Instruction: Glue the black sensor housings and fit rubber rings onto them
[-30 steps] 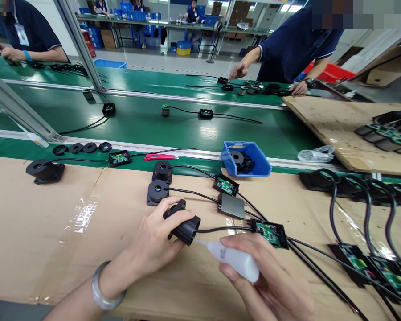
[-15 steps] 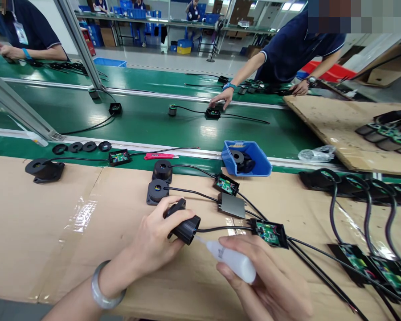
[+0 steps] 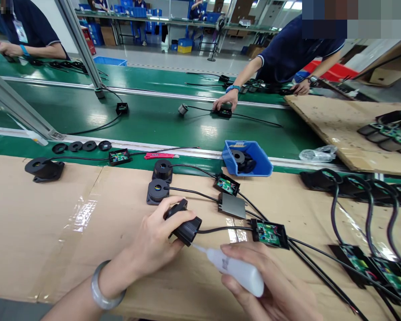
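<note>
My left hand [image 3: 153,243] grips a black round sensor housing [image 3: 184,225] tilted on its side on the cardboard. A black cable runs from it to an open black box with a green circuit board [image 3: 270,233]. My right hand [image 3: 274,292] holds a small white squeeze bottle [image 3: 235,269] whose thin nozzle points at the housing's lower rim. Two similar round housings [image 3: 159,180] lie just behind, wired to another circuit box [image 3: 226,184] and a grey lid [image 3: 232,205].
A blue bin [image 3: 249,156] with black parts sits at the conveyor edge. More wired units lie at right [image 3: 364,263] and one at left [image 3: 44,168]. Black rings [image 3: 82,146] and a red tool [image 3: 160,156] rest by the green belt. A co-worker's hand [image 3: 225,101] touches a unit across it.
My right hand and the bottle dropped slightly and moved right. Across the belt, the co-worker reached out and laid a hand on a black box, which moved rightward with the belt.
</note>
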{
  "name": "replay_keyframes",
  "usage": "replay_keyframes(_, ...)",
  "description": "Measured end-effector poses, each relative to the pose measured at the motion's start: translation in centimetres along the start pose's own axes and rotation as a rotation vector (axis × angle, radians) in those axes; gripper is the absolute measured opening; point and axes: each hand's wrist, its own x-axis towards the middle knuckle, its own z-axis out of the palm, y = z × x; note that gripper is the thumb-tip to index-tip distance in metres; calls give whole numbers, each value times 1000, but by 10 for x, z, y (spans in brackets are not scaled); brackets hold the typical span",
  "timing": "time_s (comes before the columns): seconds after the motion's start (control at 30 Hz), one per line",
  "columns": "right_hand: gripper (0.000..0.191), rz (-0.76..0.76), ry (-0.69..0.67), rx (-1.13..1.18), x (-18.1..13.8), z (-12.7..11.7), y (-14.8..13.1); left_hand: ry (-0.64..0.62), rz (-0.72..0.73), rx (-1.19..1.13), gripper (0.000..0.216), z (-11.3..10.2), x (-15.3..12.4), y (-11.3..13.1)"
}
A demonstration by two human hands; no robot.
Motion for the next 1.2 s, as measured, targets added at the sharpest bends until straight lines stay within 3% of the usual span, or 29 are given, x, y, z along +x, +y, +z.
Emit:
replay_keyframes(0.33,21,-120,44,-182,0,7,5,23,18,26,48,0,1,1)
replay_keyframes(0.6,16,37,115,76,-5,7,2,36,34,26,47,3,-2,-1)
replay_keyframes(0.7,15,121,219,164,-8,9,8,52,2,-27,45,7,-3,-3)
replay_keyframes(0.77,14,139,346,213,-9,12,11,75,-72,-117,44,11,-4,-4)
replay_keyframes(0.87,14,106,482,196,-4,17,15,53,-306,-377,54,16,-3,-3)
replay_keyframes(1.0,16,-45,414,25,7,20,13,-115,-643,-848,61,17,3,1)
replay_keyframes(1.2,15,-202,296,-96,19,24,8,-227,-765,-1092,53,14,8,6)
